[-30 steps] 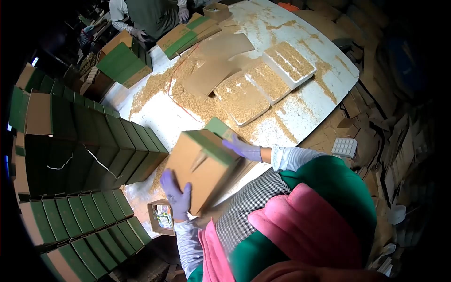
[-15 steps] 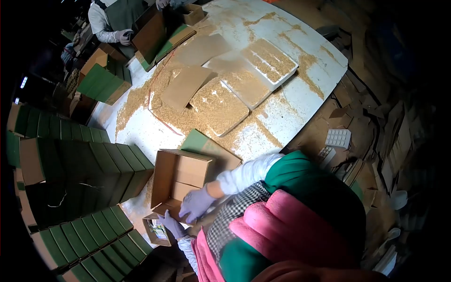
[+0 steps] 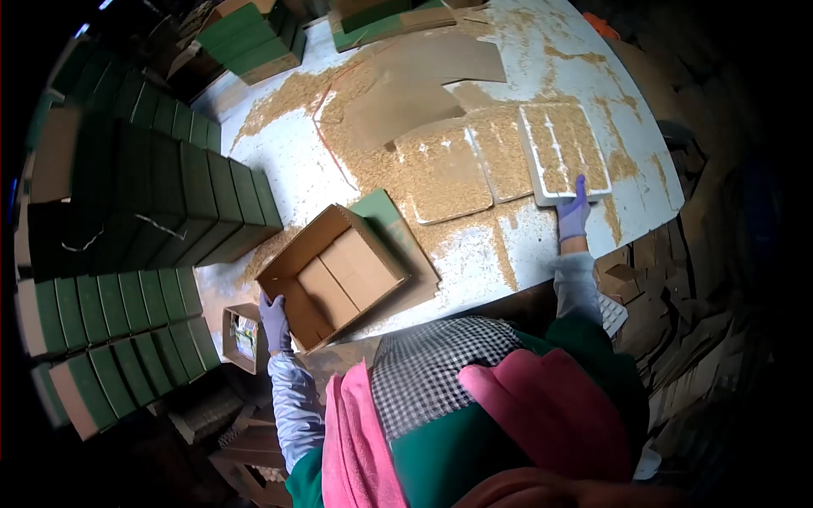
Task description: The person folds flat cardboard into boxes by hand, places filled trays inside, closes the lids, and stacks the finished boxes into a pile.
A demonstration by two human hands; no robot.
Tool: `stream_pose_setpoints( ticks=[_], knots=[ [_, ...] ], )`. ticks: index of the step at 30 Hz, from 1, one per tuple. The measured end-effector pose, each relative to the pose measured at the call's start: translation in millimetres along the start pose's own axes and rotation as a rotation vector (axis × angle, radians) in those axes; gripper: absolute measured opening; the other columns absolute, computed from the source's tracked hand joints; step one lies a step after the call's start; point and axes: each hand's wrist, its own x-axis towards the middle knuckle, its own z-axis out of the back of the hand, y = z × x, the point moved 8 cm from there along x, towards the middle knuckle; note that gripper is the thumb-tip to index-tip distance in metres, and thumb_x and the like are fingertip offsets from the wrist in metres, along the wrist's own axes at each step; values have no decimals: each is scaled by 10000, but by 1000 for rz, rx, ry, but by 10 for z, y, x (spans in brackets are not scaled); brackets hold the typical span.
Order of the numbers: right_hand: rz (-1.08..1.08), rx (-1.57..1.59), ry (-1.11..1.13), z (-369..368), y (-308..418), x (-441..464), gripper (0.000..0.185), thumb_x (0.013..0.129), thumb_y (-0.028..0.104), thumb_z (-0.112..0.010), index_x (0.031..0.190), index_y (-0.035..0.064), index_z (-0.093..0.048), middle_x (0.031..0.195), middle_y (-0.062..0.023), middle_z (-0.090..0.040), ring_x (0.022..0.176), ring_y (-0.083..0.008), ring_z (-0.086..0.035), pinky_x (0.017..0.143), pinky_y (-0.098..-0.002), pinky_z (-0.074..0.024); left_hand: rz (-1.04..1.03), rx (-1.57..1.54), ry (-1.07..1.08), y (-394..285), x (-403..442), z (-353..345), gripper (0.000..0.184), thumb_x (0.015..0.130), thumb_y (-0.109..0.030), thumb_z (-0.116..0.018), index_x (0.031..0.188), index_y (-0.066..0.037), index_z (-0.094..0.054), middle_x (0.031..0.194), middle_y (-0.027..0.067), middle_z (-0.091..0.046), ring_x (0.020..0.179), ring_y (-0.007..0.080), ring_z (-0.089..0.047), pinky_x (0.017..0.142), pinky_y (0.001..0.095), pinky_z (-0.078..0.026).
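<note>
An open, empty cardboard box (image 3: 343,269) stands at the table's front edge, on a flat green and brown cardboard piece (image 3: 398,237). My left hand (image 3: 275,323), in a purple glove, grips the box's left front wall. Further right, my right hand (image 3: 574,216) reaches to the near edge of a white tray (image 3: 550,190) filled with yellowish grain-like material; its thumb or a finger lies over the rim, the rest is partly hidden. Two more filled trays (image 3: 445,173) (image 3: 504,161) lie beside it.
Stacked green boxes (image 3: 178,199) fill the left side. A small box with printed packets (image 3: 244,337) sits left of my left hand. Brown sheets (image 3: 398,110) lie on loose grain. Green boxes (image 3: 250,38) stand at the far edge; flattened cardboard (image 3: 677,305) lies at right.
My right hand has left the box's inside and moved right to the white tray. My left hand stays at the box. The view has shifted, and the person across the table is out of view.
</note>
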Motion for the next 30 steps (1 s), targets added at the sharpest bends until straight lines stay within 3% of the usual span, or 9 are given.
stream_pose_setpoints(
  ticks=[3, 5, 9, 14, 16, 20, 25, 28, 30],
  knots=[
    [-86, -78, 230, -454, 325, -951, 576, 987, 284, -585, 1447, -2, -386, 1405, -173, -500, 1239, -324, -547, 1053, -466, -459, -133, 49, -89, 175, 74, -40, 586, 925, -112, -584, 1438, 87, -381, 1453, 212, -470, 1335, 261, -457, 1103, 321, -350],
    [-383, -6, 405, -889, 230, -1520, 573, 1005, 289, -536, 1462, -7, -358, 1428, -212, -477, 1268, -349, -527, 1052, -476, -465, -76, -65, -126, -241, -103, -206, 681, 962, -167, -589, 1495, 90, -251, 1562, 212, -308, 1436, 257, -319, 1171, 318, -240],
    [-676, -171, 619, -1919, -115, -2529, 615, 964, 272, -607, 1460, 6, -361, 1383, -218, -517, 1182, -333, -598, 974, -435, -532, 38, -314, -64, -234, -38, -275, 777, 980, -347, -589, 1518, 67, -210, 1569, 202, -293, 1427, 254, -332, 1161, 316, -261],
    [-523, -829, 929, -2957, -570, -3507, 706, 900, 293, -708, 1447, 11, -360, 1309, -167, -561, 1158, -229, -599, 942, -319, -524, -52, -470, 115, -362, 26, -182, 715, 1011, -478, -482, 1498, 20, -322, 1543, 150, -352, 1396, 217, -374, 1140, 278, -293],
    [-505, -978, 992, -3147, -851, -3757, 742, 880, 313, -732, 1438, -1, -357, 1302, -164, -560, 1157, -226, -592, 957, -318, -508, -2, -416, 85, -624, -272, -75, 723, 1023, -482, -448, 1529, -3, -254, 1582, 171, -268, 1421, 200, -323, 1151, 312, -287],
    [-274, -1412, 1225, -3345, -1418, -4151, 842, 840, 419, -770, 1422, -14, -342, 1347, -157, -495, 1221, -225, -508, 1031, -338, -426, -253, -286, 112, -245, -179, -85, 736, 1027, -473, -432, 1540, -1, -197, 1608, 195, -178, 1467, 276, -247, 1190, 336, -225],
    [-432, -1627, 1378, -3156, -1871, -4123, 845, 857, 421, -753, 1450, -1, -324, 1265, -146, -591, 1156, -231, -569, 991, -350, -450, -190, -231, 16, -97, -201, 344, 596, 983, -436, -552, 1413, -35, -455, 1336, 181, -552, 1203, 270, -553, 1022, 337, -424],
    [-81, -2133, 1340, -3014, -1970, -3802, 810, 900, 408, -678, 1457, -25, -280, 1158, -242, -645, 1082, -368, -632, 972, -412, -469, 41, -60, -306, -34, -346, 1218, 340, 922, -348, -628, 1050, -38, -688, 950, 117, -711, 891, 224, -674, 796, 324, -507],
    [305, -2311, 1305, -2950, -2054, -3823, 863, 929, 393, -613, 1473, -105, -166, 1163, -293, -631, 1094, -440, -611, 957, -468, -467, 197, 311, -530, 546, -397, 1909, 344, 875, -373, -657, 991, -49, -663, 956, 139, -704, 872, 285, -680, 773, 385, -517]
  ],
)
